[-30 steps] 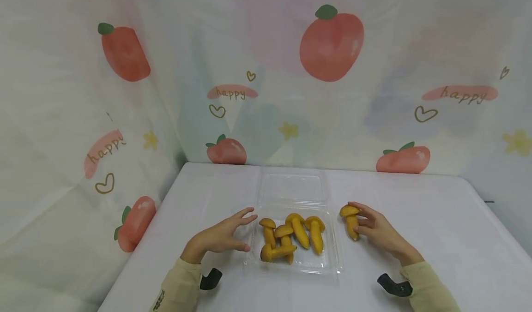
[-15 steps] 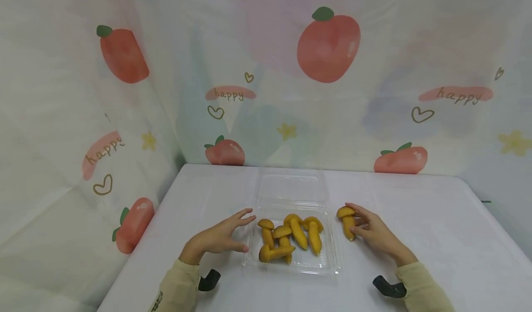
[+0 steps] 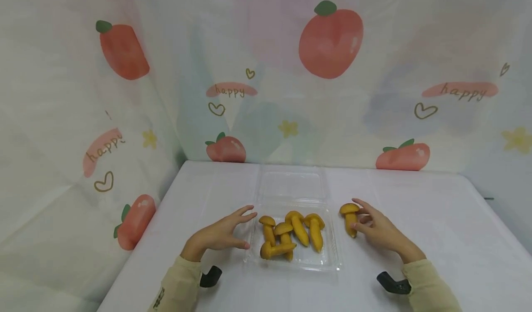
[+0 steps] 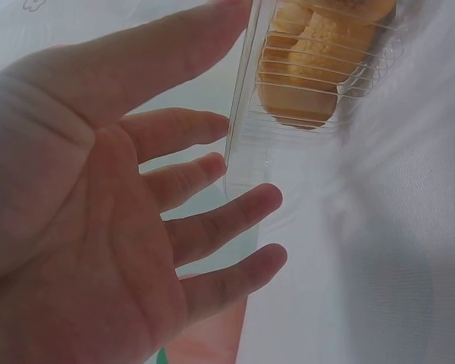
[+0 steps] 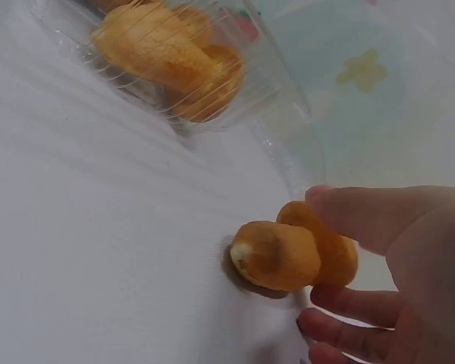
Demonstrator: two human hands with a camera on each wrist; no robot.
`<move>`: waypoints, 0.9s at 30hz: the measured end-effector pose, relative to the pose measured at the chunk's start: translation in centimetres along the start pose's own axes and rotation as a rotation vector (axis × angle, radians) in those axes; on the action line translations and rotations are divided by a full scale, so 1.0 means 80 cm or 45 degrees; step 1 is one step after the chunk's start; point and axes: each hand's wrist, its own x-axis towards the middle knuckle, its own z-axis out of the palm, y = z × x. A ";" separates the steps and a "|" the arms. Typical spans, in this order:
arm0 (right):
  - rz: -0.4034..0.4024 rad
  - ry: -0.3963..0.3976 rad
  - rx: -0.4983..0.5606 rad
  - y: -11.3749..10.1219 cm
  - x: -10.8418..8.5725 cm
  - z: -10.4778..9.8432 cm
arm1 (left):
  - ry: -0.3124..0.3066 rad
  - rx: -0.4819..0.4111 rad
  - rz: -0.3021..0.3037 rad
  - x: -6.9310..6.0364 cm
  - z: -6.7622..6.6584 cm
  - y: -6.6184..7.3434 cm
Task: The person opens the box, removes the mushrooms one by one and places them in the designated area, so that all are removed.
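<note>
A clear plastic clamshell box (image 3: 307,265) lies with its lid spread back on the table, several yellow mushrooms (image 3: 299,231) inside its base. At the box's left side my left hand (image 3: 218,232) has its fingers spread and holds nothing; in the left wrist view the fingertips are close to the clear wall. Right of the box, one more yellow mushroom (image 3: 350,217) lies on the cloth, cap away from me. My right hand (image 3: 380,229) is around its right side, thumb by the stem and index finger raised off the cap. Its fingers look loosely spread in the right wrist view.
White cloth covers the table (image 3: 428,219). Printed fabric walls (image 3: 266,118) stand behind and to the left. Dark curved pieces, one (image 3: 210,276) by the left wrist and another (image 3: 392,283) by the right, stick out near the sleeves.
The right index finger has lifted away from the mushroom's cap. That mushroom keeps its place beside the box, and the left hand stays put. The head view shifts slightly.
</note>
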 end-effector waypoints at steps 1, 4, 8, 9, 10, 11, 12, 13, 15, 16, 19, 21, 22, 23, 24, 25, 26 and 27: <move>0.004 0.000 -0.010 -0.002 -0.001 -0.003 | 0.002 0.001 -0.003 0.000 0.000 0.001; 0.026 -0.018 -0.030 -0.008 -0.004 -0.011 | 0.005 -0.002 -0.015 0.000 -0.001 0.001; 0.051 -0.015 -0.085 -0.011 -0.008 -0.017 | 0.000 -0.007 -0.015 -0.001 -0.001 0.001; 0.051 0.000 -0.097 -0.011 -0.008 -0.018 | 0.001 -0.008 -0.010 -0.001 -0.001 0.001; 0.047 0.014 -0.111 -0.011 -0.009 -0.019 | 0.000 -0.009 -0.007 0.000 -0.001 0.001; 0.035 0.033 -0.115 -0.012 -0.010 -0.020 | 0.000 -0.012 -0.004 0.000 -0.001 0.002; 0.020 0.051 -0.120 -0.012 -0.011 -0.021 | 0.002 -0.017 -0.004 0.000 -0.001 0.002; 0.009 0.066 -0.117 -0.013 -0.011 -0.022 | 0.005 -0.021 -0.003 0.000 -0.001 0.002; -0.006 0.086 -0.099 -0.017 -0.012 -0.023 | 0.009 -0.036 -0.009 0.000 -0.002 0.001; -0.007 0.089 -0.090 -0.020 -0.012 -0.023 | 0.008 -0.042 -0.018 0.000 -0.001 0.002; -0.013 0.100 -0.066 -0.027 -0.015 -0.023 | -0.001 -0.042 -0.028 0.000 0.000 0.002; -0.028 0.113 -0.057 -0.032 -0.016 -0.023 | -0.004 -0.035 -0.026 -0.001 0.001 0.003; -0.040 0.122 -0.057 -0.034 -0.017 -0.023 | -0.003 -0.028 -0.021 -0.001 0.001 0.004; -0.052 0.132 -0.058 -0.036 -0.017 -0.023 | 0.000 -0.027 -0.013 -0.001 0.001 0.004; -0.065 0.141 -0.060 -0.039 -0.017 -0.023 | 0.004 -0.028 -0.008 -0.001 0.000 0.004; -0.075 0.148 -0.063 -0.041 -0.017 -0.023 | 0.008 -0.027 -0.001 -0.001 0.000 0.005; -0.086 0.154 -0.066 -0.043 -0.017 -0.023 | 0.013 -0.023 0.004 -0.001 -0.001 0.006; -0.095 0.160 -0.071 -0.045 -0.017 -0.022 | 0.015 -0.021 0.009 -0.001 -0.002 0.006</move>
